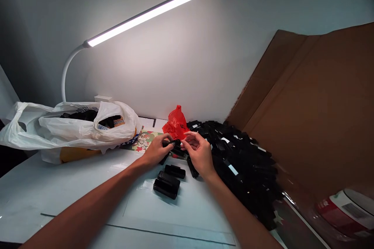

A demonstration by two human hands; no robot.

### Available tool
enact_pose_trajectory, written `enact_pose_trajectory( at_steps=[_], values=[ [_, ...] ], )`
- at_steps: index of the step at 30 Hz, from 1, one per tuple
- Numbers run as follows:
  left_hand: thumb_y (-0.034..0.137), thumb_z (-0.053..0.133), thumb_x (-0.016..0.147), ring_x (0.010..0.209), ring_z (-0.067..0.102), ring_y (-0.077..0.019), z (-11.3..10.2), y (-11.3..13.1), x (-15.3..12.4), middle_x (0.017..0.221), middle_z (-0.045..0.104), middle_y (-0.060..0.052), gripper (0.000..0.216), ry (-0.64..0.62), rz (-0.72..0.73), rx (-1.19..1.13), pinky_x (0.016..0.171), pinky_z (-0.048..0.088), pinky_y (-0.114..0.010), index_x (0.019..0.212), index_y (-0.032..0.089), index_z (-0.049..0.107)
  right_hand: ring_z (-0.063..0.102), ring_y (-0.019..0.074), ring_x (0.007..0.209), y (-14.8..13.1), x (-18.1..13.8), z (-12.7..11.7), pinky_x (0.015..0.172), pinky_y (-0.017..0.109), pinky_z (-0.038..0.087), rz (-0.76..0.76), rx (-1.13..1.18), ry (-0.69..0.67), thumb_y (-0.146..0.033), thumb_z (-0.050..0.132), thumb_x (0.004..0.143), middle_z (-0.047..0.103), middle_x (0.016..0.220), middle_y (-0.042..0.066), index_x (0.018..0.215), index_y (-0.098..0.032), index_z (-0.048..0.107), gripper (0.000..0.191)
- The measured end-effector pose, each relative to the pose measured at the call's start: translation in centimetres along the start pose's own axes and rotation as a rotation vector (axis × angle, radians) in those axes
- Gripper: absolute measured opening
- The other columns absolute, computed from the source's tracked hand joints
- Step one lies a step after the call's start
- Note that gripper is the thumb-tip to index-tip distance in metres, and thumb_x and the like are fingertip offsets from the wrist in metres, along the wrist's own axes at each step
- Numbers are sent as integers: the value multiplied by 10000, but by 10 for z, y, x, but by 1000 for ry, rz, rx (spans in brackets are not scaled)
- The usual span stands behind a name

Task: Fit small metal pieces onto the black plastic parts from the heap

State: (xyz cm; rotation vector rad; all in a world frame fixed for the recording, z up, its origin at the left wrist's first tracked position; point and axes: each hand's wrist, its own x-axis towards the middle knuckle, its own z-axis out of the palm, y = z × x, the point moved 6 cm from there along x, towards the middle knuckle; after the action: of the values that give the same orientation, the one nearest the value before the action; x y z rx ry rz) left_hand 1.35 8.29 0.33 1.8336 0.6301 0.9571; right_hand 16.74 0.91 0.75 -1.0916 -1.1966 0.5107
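Note:
My left hand (pixel 159 148) is closed, thumb and fingers pinching a small black plastic part (pixel 175 142) in front of the red bag. Opposite it, my right hand (pixel 200 151) has thumb and forefinger pressed together at the part's right end; what they pinch is too small to make out. Just below the hands, black plastic pieces (pixel 167 184) rest on the white table (pixel 140 202), and another black piece (pixel 192 167) lies under my right hand. Beyond my left hand, small light-coloured bits (pixel 143 140) are scattered on a camouflage-patterned sheet.
To the right spreads a large heap of black plastic parts (pixel 239 163), some with white labels, against a cardboard sheet (pixel 315 109). A red plastic bag (pixel 176 122) sits behind the hands. White bags (pixel 76 128) stand left under a lit lamp (pixel 143 16). A labelled tub (pixel 347 210) is at the lower right.

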Motion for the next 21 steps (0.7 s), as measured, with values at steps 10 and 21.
enact_pose_trajectory(
  at_steps=[10,21],
  values=[
    [296,615,872,735,677,-163,2,4,-5,840,727,-13,119,4,24,156,656,461,-254,891,187,657,724,187,688,-10,-5,0,685,361,684,-51,12,51,-471,826,859,688,819,4,1123,-216,636,414],
    [237,584,856,763,685,-180,4,7,-9,887,773,-22,203,-1,34,311,712,469,-281,970,192,745,745,213,787,-11,-15,2,723,353,658,-247,-302,95,-401,711,962,743,907,52,1096,-215,701,229]
  ],
)
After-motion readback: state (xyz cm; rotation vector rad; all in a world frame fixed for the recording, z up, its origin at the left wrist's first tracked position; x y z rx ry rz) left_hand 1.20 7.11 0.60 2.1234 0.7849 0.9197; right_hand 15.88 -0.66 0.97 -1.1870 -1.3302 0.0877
